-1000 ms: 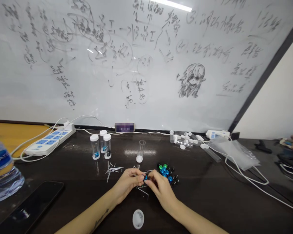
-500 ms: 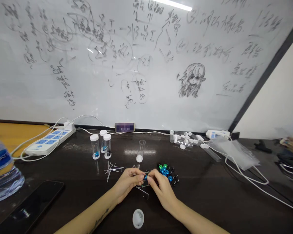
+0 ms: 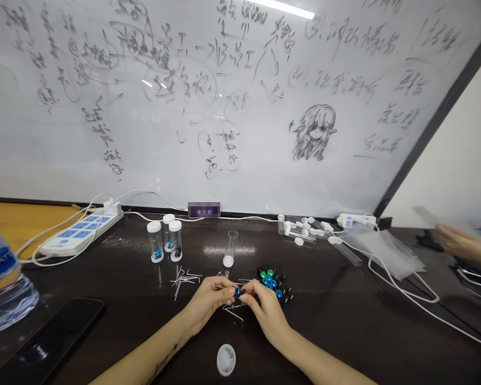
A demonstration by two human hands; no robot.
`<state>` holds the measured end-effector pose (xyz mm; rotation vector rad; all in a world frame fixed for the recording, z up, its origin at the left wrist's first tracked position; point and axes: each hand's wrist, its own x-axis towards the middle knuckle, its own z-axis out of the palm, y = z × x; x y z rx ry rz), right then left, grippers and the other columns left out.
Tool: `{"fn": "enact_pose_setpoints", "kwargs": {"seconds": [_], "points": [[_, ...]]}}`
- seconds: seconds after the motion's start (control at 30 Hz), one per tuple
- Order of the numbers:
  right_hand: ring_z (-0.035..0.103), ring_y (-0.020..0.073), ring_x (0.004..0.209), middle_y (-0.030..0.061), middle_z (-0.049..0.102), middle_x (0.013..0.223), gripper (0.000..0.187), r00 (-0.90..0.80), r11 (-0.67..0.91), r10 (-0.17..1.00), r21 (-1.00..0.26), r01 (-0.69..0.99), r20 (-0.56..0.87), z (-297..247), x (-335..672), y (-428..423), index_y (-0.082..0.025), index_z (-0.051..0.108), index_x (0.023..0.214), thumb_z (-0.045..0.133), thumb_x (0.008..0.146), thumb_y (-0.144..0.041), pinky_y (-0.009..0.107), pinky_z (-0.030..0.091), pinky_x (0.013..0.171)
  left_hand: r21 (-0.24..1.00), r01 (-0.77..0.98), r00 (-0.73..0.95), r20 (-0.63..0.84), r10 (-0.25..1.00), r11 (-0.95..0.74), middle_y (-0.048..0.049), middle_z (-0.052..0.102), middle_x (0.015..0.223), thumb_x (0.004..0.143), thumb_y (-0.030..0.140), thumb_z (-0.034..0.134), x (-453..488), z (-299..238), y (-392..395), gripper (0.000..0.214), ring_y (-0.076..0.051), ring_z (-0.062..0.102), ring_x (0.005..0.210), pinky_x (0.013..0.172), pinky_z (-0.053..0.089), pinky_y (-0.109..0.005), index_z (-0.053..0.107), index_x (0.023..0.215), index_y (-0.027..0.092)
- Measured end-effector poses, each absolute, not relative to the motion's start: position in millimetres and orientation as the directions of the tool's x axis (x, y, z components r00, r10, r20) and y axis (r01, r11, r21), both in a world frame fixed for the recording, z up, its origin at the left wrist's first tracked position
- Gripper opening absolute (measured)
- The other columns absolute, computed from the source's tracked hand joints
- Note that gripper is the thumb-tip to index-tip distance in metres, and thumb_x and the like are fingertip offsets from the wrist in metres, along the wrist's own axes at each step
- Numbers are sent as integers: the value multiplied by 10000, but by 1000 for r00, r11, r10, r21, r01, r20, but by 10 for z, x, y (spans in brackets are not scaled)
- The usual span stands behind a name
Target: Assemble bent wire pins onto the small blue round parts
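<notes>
Between the fingertips of both hands is a small shiny blue part (image 3: pixel 238 292), too small to name. My left hand (image 3: pixel 213 297) pinches it from the left, thumb against forefinger. From the right, my right hand (image 3: pixel 260 301) closes on it with thumb and forefinger. Thin L-shaped metal rods (image 3: pixel 234 314) lie under and beside the hands, and a further pile of bent rods (image 3: pixel 184 279) is left of them. Just right of my right hand sits a cluster of small blue, green and black parts (image 3: pixel 271 280). A clear tube (image 3: pixel 231 246) with a white base stands behind the hands.
Three white-capped tubes (image 3: pixel 155 243) stand at left. A white dish (image 3: pixel 226 360) lies in front, a phone (image 3: pixel 48 342) and a water bottle (image 3: pixel 4 289) at left. Loose tubes and caps (image 3: pixel 304 231), cables and plastic bags (image 3: pixel 388 254) are at right, near another person's hand (image 3: pixel 460 240).
My hands have stayed nearly still around the blue part. At the far right, the other person's hand has moved left into view, with a blurred clear item.
</notes>
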<state>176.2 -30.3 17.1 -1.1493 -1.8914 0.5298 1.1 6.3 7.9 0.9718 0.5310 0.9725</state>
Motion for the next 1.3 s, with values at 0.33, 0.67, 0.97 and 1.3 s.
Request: {"fn": "enact_pose_setpoints", "kwargs": {"seconds": [0.33, 0.67, 0.97, 1.3], "points": [[533, 121, 511, -34, 515, 514, 454, -290, 465, 885, -703, 539, 363, 98, 1784, -278, -187, 480, 628, 282, 1010, -333, 222, 382, 570, 883, -421, 500, 33, 865, 210, -22, 629, 632, 650, 223, 778, 24, 90, 36, 148, -95, 540, 570, 586, 428, -197, 714, 735, 121], [510, 139, 624, -23, 536, 714, 81, -223, 515, 851, -670, 535, 476, 138, 1767, -298, -202, 511, 842, 569, 883, -242, 228, 400, 587, 868, -450, 483, 40, 874, 209, -42, 659, 676, 657, 234, 774, 15, 73, 62, 155, -97, 553, 593, 602, 424, -201, 718, 748, 123], [506, 144, 629, -20, 530, 717, 95, -250, 513, 853, -654, 555, 458, 150, 1757, -309, -200, 516, 833, 523, 913, -251, 229, 380, 592, 870, -449, 483, 44, 875, 204, -29, 651, 656, 657, 237, 775, 12, 76, 56, 155, -94, 554, 599, 609, 426, -200, 723, 750, 125], [503, 137, 622, -31, 527, 697, 118, -237, 484, 872, -681, 550, 429, 146, 1759, -297, -199, 510, 786, 545, 897, -214, 223, 373, 592, 865, -457, 494, 54, 868, 206, -28, 653, 668, 683, 188, 754, 9, 63, 64, 113, -83, 557, 603, 610, 427, -187, 721, 762, 115]]}}
